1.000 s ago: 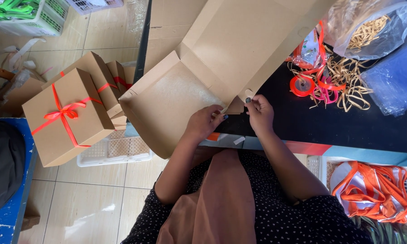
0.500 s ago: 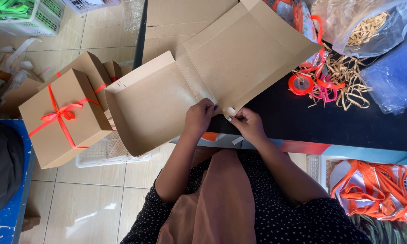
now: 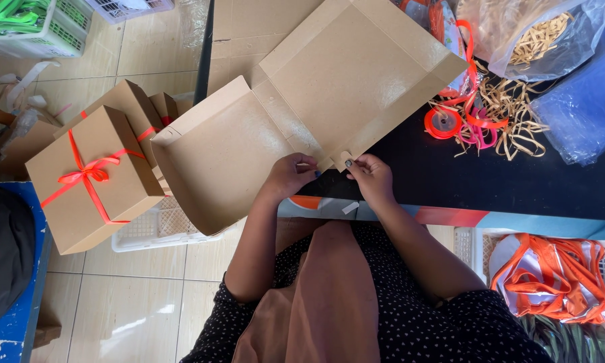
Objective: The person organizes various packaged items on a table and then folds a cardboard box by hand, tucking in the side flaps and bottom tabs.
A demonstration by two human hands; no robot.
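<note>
A large brown cardboard box (image 3: 302, 114), partly folded with its flaps raised, lies open over the edge of a black table (image 3: 450, 181). My left hand (image 3: 290, 175) grips the box's near edge by the fold between its two halves. My right hand (image 3: 369, 176) pinches a small tab on the same edge, right beside the left hand. Both hands sit at the table's front edge, above my lap.
Finished brown boxes tied with orange ribbon (image 3: 91, 176) stack on a white crate (image 3: 154, 232) at the left. Orange ribbon rolls (image 3: 450, 121) and raffia strands (image 3: 510, 114) lie on the table, clear bags (image 3: 544, 33) behind. A basket of orange ribbon (image 3: 551, 275) stands at lower right.
The box has swung leftward and flattened out, its upper panel dropping lower. Both hands moved left along the near edge and now pinch the tab at the fold.
</note>
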